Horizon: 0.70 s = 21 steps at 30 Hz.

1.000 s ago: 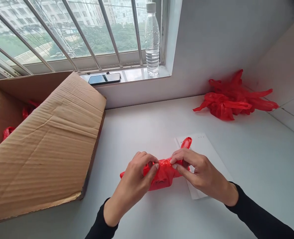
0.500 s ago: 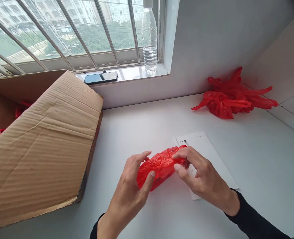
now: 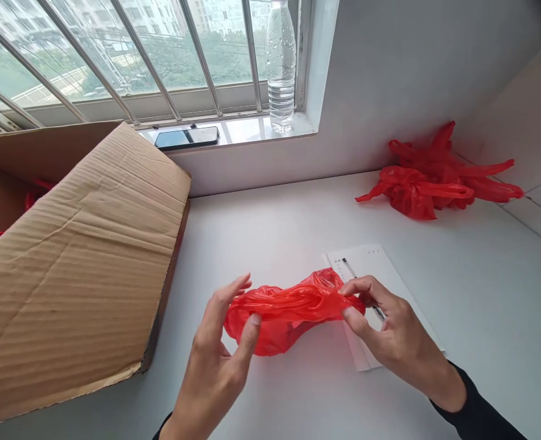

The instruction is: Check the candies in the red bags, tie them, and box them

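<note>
A crumpled red plastic bag (image 3: pixel 289 308) is held just above the white table (image 3: pixel 275 226), stretched out between both hands. My left hand (image 3: pixel 218 360) pinches its left end between thumb and fingers, the fingers partly spread. My right hand (image 3: pixel 389 333) pinches the right end with thumb and forefinger. Under the bag's right end lies a white sheet of paper (image 3: pixel 380 269) with a pen partly hidden beneath my right hand.
A large open cardboard box (image 3: pixel 73 256) with red bags inside fills the left. A pile of red plastic bags (image 3: pixel 435 177) lies at the back right by the wall. A phone (image 3: pixel 187 137) and a water bottle (image 3: pixel 281 61) stand on the windowsill.
The bag was a tight bundle pressed between both hands. Now it is pulled apart and spread wider, my left hand having moved down-left and my right hand to the right.
</note>
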Tool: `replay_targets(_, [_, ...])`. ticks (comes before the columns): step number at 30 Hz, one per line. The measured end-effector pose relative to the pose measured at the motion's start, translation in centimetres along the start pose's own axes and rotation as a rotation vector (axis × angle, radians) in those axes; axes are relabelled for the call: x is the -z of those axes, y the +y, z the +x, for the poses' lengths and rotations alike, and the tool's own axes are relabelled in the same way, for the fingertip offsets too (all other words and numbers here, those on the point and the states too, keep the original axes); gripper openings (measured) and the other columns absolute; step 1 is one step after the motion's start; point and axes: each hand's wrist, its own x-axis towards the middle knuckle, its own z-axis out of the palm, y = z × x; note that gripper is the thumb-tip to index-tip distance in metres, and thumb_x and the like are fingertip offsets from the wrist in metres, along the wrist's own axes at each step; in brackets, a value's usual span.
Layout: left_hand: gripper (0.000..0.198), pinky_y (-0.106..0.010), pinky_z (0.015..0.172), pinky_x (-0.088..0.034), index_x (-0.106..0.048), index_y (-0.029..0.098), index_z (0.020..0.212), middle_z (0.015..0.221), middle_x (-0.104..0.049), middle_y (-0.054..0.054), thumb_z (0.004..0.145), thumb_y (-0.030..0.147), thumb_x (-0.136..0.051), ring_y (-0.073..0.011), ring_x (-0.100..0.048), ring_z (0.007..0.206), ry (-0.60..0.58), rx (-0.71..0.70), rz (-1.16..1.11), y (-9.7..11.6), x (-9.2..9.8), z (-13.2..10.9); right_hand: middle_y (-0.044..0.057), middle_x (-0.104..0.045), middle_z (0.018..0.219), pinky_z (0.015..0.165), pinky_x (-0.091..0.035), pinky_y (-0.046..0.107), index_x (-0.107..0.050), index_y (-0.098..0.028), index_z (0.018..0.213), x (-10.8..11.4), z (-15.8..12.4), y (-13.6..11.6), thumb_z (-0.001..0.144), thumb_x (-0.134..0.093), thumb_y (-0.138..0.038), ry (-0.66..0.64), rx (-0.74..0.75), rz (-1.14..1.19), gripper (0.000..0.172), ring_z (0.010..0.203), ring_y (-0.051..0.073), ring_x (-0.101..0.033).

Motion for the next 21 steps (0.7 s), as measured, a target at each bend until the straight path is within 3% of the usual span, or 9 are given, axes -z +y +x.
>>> replay_targets(2, [0.045,-0.031,0.099,-0.051,-0.057,0.040,0.141,0.134,-0.062,-0.002,0.097,0.033,-0.065,-0.0205,-0.060,0.122,-0.041,-0.130,0.077,1.0,-0.8,0.0,-0.002,-0.066,0.095,0.074,-0.052,0.030,-0.060,-0.033,0.121,-0.4,0.1,-0.8,0.095,-0.064,-0.048,-0.027,0.032,-0.005,0.030,0.083,0.017,-0.060])
replay_targets(4, [0.030,-0.027,0.088,-0.054,-0.069,0.036,0.125,0.120,-0.066,-0.002,0.096,0.030,-0.067,-0.0188,-0.063,0.110,-0.039,-0.190,0.075,1.6,-1.2,0.1,-0.003,-0.065,0.090,0.075,-0.051,0.031,-0.064,-0.034,0.118,-0.8,0.2,-1.4,0.095,-0.064,-0.051,-0.060,0.081,-0.013,0.029,0.082,0.017,-0.060])
replay_targets(6, [0.014,-0.025,0.078,-0.053,-0.075,0.031,0.108,0.105,-0.069,-0.002,0.096,0.030,-0.067,-0.0174,-0.065,0.097,0.022,-0.153,0.016,1.7,-1.0,0.2,-0.004,-0.063,0.082,0.067,-0.048,0.029,-0.066,-0.031,0.101,-0.7,0.1,-1.6,0.099,-0.059,-0.049,-0.066,0.092,-0.003,0.020,0.074,0.016,-0.056])
replay_targets(8, [0.011,-0.026,0.076,-0.053,-0.075,0.028,0.102,0.096,-0.071,-0.001,0.096,0.035,-0.068,-0.0171,-0.065,0.089,0.127,-0.034,-0.060,1.6,-0.4,0.2,-0.003,-0.061,0.079,0.060,-0.046,0.027,-0.062,-0.028,0.091,-0.4,-0.3,-1.4,0.103,-0.053,-0.047,-0.027,0.031,0.037,0.024,0.070,0.015,-0.055])
replay_targets(11, [0.022,-0.027,0.075,-0.055,-0.074,0.026,0.104,0.095,-0.073,-0.002,0.094,0.044,-0.069,-0.0186,-0.068,0.087,0.260,0.104,-0.226,1.4,0.8,0.0,-0.003,-0.066,0.085,0.062,-0.051,0.025,-0.059,-0.029,0.098,0.4,-0.8,-0.9,0.103,-0.052,-0.050,0.062,-0.113,0.113,0.023,0.075,0.015,-0.062])
replay_targets(15, [0.028,-0.028,0.079,-0.057,-0.071,0.028,0.116,0.112,-0.072,-0.005,0.092,0.042,-0.071,-0.0235,-0.068,0.105,0.313,0.045,-0.270,1.9,1.0,-0.4,0.000,-0.070,0.102,0.068,-0.058,0.026,-0.057,-0.030,0.107,0.8,-1.5,-0.7,0.100,-0.058,-0.050,0.171,-0.144,0.084,0.022,0.085,0.017,-0.069])
replay_targets(18, [0.032,-0.030,0.085,-0.056,-0.070,0.029,0.119,0.110,-0.067,-0.004,0.088,0.036,-0.075,-0.0225,-0.066,0.103,0.303,-0.074,-0.114,2.7,0.7,-0.9,0.004,-0.064,0.125,0.074,-0.060,0.032,-0.057,-0.031,0.122,0.9,-2.4,-1.6,0.093,-0.068,-0.045,0.359,-0.044,-0.064,0.034,0.088,0.018,-0.067])
replay_targets(21, [0.020,-0.026,0.079,-0.054,-0.073,0.030,0.110,0.104,-0.063,-0.002,0.089,0.028,-0.073,-0.0181,-0.062,0.096,0.302,-0.171,-0.030,3.4,0.6,-1.2,0.005,-0.062,0.124,0.091,-0.057,0.035,-0.058,-0.029,0.124,0.8,-3.3,-3.5,0.089,-0.073,-0.024,0.529,0.253,-0.066,0.039,0.102,0.020,-0.065])
